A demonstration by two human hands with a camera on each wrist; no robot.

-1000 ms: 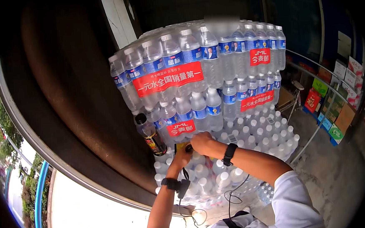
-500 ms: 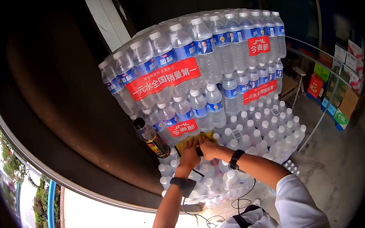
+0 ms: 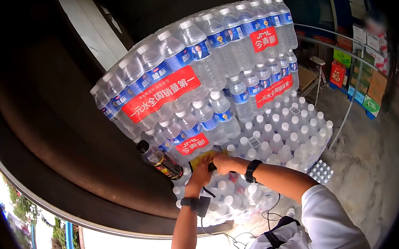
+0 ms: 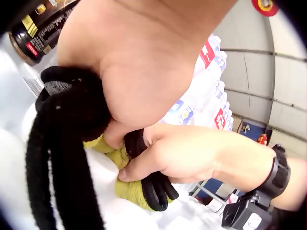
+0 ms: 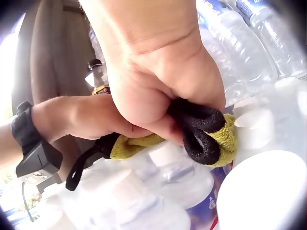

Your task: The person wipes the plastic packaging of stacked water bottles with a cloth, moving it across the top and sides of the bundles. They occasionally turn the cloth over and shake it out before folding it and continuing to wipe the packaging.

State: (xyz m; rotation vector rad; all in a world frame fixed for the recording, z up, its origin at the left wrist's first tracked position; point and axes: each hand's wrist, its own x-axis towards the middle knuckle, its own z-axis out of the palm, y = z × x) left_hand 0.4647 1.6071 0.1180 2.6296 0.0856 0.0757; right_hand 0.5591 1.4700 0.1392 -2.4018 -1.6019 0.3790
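Observation:
Close together over white-capped bottles [image 3: 229, 200], both hands work on a yellow cloth [image 4: 132, 192] with black edging. My left hand [image 3: 201, 172] holds its left part; a black strap [image 5: 82, 165] hangs from that side. With its thumb on the yellow face, my right hand [image 3: 224, 163] pinches the other part, where the black edge is folded over in loops [image 5: 204, 136]. My palms hide much of the cloth in the wrist views. A dark-capped drink bottle [image 3: 168, 166] leans just left of the hands.
Shrink-wrapped packs of water bottles [image 3: 161, 92] with red labels rise directly behind the hands. More wrapped bottles [image 3: 277, 133] lie to the right. A dark curved wall [image 3: 73, 155] borders the left; a metal rail [image 3: 345, 115] and stacked boxes [image 3: 366, 82] stand at the right.
The cloth went from bunched between the hands to spread wider against the packs, and is now gathered again. The right hand has come down beside the left. The head view has shifted.

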